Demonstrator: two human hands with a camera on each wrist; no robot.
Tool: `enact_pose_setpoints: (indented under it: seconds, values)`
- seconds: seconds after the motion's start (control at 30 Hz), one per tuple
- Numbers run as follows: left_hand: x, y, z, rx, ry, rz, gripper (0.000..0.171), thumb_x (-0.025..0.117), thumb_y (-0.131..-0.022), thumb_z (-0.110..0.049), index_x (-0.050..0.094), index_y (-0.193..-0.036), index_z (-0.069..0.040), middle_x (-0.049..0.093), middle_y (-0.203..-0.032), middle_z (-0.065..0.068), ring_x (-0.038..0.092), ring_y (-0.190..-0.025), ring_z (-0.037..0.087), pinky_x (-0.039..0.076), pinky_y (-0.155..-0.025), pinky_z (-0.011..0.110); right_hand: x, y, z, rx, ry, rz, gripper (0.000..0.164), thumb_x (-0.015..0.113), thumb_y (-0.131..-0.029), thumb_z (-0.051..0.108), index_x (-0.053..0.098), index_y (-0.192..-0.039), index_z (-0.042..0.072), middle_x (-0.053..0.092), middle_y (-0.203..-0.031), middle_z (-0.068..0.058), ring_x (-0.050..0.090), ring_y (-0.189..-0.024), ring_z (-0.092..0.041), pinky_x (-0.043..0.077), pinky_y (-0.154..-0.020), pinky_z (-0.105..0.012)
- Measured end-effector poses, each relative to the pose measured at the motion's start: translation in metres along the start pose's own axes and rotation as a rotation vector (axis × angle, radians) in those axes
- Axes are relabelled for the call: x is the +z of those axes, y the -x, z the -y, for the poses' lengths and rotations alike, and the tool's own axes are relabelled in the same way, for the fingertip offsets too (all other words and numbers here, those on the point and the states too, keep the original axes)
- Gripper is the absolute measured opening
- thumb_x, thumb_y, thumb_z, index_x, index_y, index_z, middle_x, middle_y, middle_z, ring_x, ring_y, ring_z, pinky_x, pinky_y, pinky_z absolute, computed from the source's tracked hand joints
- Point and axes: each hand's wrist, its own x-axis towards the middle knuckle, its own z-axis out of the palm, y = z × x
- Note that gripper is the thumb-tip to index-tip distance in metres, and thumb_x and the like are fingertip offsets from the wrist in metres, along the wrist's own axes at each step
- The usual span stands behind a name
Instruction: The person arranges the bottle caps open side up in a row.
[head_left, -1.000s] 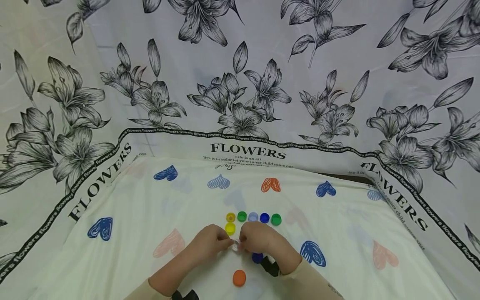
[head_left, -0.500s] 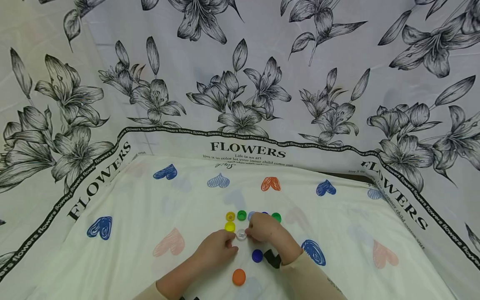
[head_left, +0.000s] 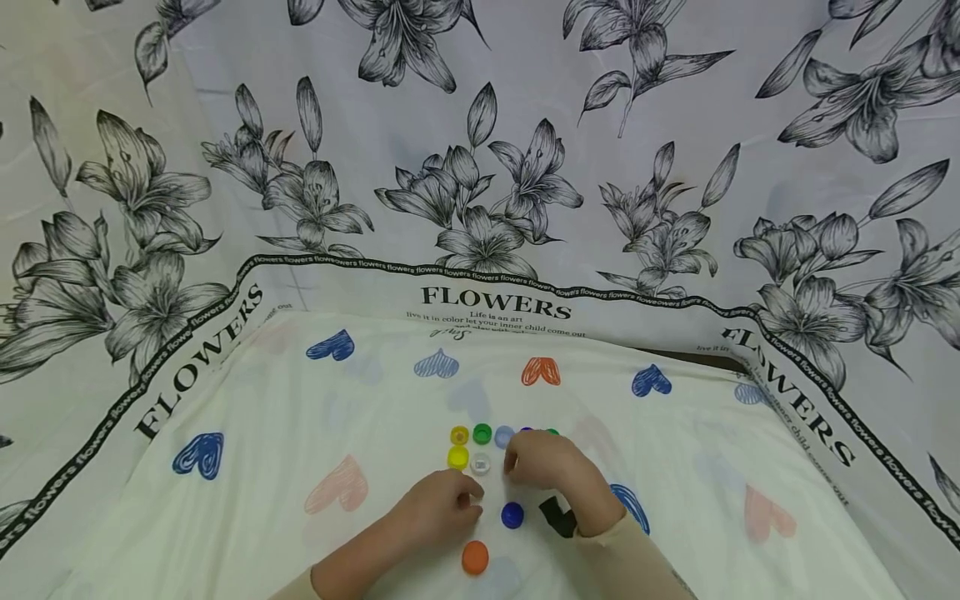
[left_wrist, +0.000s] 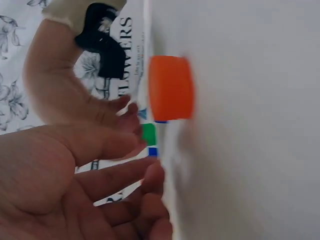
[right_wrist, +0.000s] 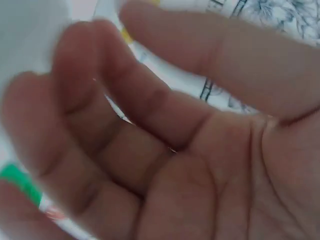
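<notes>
In the head view a white bottle cap lies flat on the cloth, beside a bright yellow cap. My left hand is just in front of these two, its fingers loosely bent around nothing. To the right of the white cap my right hand hovers low; its wrist view shows relaxed fingers with a gap to the thumb. Part of a dark blue cap and a green cap are hidden behind this hand. Nearer to me lie a blue cap and an orange cap, which looms in the left wrist view.
A back row continues leftward with a light blue cap, another green cap and a yellow-orange cap. Beneath everything is a cream cloth with printed hearts. A flower-patterned curtain hangs around the back and sides.
Both hands were at the white cap; it moved away from me to beside the yellow cap and was let go. My right hand has since drawn off to the right, my left slightly nearer me.
</notes>
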Motion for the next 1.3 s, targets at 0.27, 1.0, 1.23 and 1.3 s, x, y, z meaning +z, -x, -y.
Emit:
enact_pose_setpoints:
  seconds: [0.27, 1.0, 1.23, 1.3]
  values:
    - [0.016, -0.011, -0.028, -0.084, -0.356, 0.106, 0.020, 0.085, -0.081, -0.022, 0.068, -0.082, -0.012, 0.056, -0.066, -0.006, 0.049, -0.059, 0.012, 0.040, -0.056, 0.027, 0.029, 0.019, 0.005, 0.082, 0.243, 0.062, 0.037, 0.097, -0.067, 0.035, 0.069, -0.081, 0.013, 0.058, -0.069, 0.005, 0.051, -0.064, -0.014, 0.045, -0.065, -0.034]
    - [0.017, -0.031, -0.016, -0.077, 0.035, -0.057, 0.021, 0.068, -0.098, -0.022, 0.076, -0.098, -0.002, 0.057, -0.078, -0.002, 0.052, -0.067, 0.015, 0.042, -0.062, 0.029, 0.018, -0.004, -0.042, -0.008, -0.289, -0.064, 0.042, 0.067, -0.101, 0.032, 0.067, -0.066, 0.009, 0.038, -0.052, 0.006, 0.038, -0.046, -0.010, 0.026, -0.048, -0.025]
    - [0.015, -0.030, -0.018, -0.099, 0.031, 0.003, 0.030, 0.068, -0.097, -0.022, 0.071, -0.117, 0.001, 0.055, -0.076, 0.001, 0.051, -0.066, 0.017, 0.038, -0.059, 0.028, 0.016, -0.004, -0.039, 0.009, -0.281, -0.094, 0.039, 0.067, -0.100, 0.030, 0.070, -0.069, 0.008, 0.041, -0.053, 0.004, 0.039, -0.048, -0.012, 0.028, -0.050, -0.026]
    - [0.010, -0.026, -0.021, -0.087, 0.001, 0.049, 0.031, 0.070, -0.096, -0.024, 0.071, -0.117, -0.001, 0.055, -0.073, 0.001, 0.050, -0.063, 0.016, 0.036, -0.057, 0.028, 0.013, 0.000, -0.036, -0.003, -0.231, -0.093, 0.030, 0.069, -0.099, 0.025, 0.073, -0.075, 0.007, 0.048, -0.058, 0.004, 0.044, -0.053, -0.012, 0.034, -0.052, -0.027]
